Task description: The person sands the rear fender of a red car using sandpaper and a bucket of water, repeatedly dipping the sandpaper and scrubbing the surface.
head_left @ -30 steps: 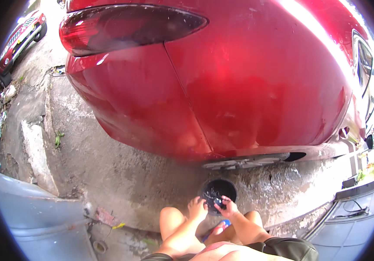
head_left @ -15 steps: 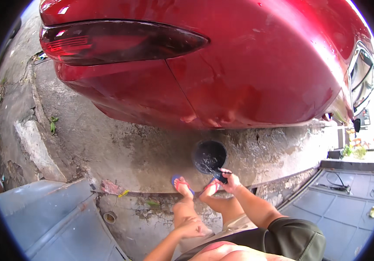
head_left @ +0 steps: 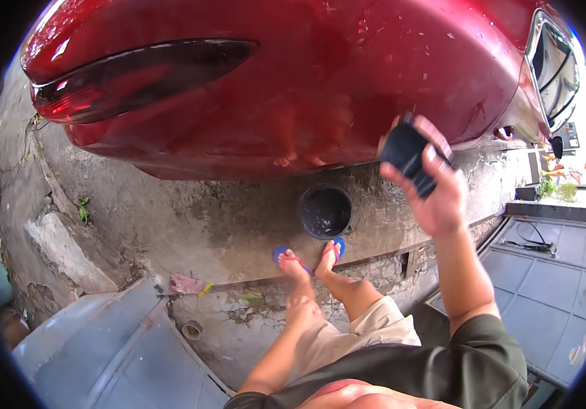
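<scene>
My right hand is raised beside the red car, its fingers wrapped round a small black dipper. Motion blurs the dipper, and I cannot tell whether it holds water. Drops and wet streaks show on the glossy car body. Resting on my bent left knee is my left hand, which holds nothing, fingers laid out over the leg. A dark round bucket stands on the concrete just beyond my feet, with liquid inside.
My feet in blue and red flip-flops stand near the concrete ledge. Blue-grey metal panels flank me left and right. A broken concrete slab lies to the left. The car's dark tail light is at the upper left.
My right hand has lifted the dipper from beside the bucket up and to the right, next to the car. My left hand stays on my leg.
</scene>
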Tool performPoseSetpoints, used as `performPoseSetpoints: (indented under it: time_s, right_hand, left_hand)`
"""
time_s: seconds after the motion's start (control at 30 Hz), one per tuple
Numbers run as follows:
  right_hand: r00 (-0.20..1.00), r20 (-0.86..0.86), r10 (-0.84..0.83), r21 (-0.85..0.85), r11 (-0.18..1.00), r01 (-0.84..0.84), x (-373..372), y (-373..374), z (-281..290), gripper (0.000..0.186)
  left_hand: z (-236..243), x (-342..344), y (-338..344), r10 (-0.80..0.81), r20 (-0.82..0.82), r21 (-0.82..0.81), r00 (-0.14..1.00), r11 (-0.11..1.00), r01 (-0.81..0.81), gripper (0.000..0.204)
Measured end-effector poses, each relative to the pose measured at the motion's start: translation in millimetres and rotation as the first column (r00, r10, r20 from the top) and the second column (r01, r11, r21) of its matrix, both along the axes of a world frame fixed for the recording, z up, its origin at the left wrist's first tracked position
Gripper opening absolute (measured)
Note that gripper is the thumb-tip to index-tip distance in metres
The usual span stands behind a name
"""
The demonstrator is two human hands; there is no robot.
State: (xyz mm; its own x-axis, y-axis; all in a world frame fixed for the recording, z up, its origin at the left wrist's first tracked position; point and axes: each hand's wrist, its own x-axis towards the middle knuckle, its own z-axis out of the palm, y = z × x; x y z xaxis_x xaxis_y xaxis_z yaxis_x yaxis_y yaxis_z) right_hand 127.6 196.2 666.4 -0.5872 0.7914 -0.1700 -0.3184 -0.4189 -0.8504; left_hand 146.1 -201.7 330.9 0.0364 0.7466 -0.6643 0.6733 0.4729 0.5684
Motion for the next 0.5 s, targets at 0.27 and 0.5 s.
performPoseSetpoints:
  time_s: [0.27, 0.5]
  right_hand:
    - [0.594, 0.791, 0.145, -0.470, 0.765, 0.440, 188, -108, -285, 0.035]
    - [0.310, 0.920, 0.237, -0.365, 0.806, 0.466, 250, -124, -380, 0.025]
  left_hand:
    - [30, -12, -28, 0.449, -0.221, -0.163, 0.866, 0.859, -0.486, 0.067]
    - [22, -14, -48, 0.526, -0.357, -0.241, 0.772, 0.747, -0.620, 0.090]
